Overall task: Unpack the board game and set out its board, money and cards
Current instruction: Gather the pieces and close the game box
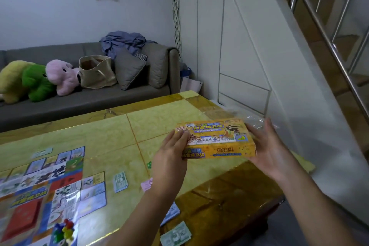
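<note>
Both hands, left hand (175,146) and right hand (267,148), hold the yellow box (217,139) at right of frame; board (46,187), money (120,181) and pawns (64,229) already on desk (159,118), lower left; nearly done

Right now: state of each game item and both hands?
game box: closed, held over the table
left hand: gripping the box's left end
right hand: gripping its right end
board: unfolded, flat
pawns: clustered on the board
green banknotes: stacked on the table

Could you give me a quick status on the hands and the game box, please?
Left hand and right hand grip the yellow box at its ends, over the table. Board laid out, money beside it. Nothing in the way.
</note>
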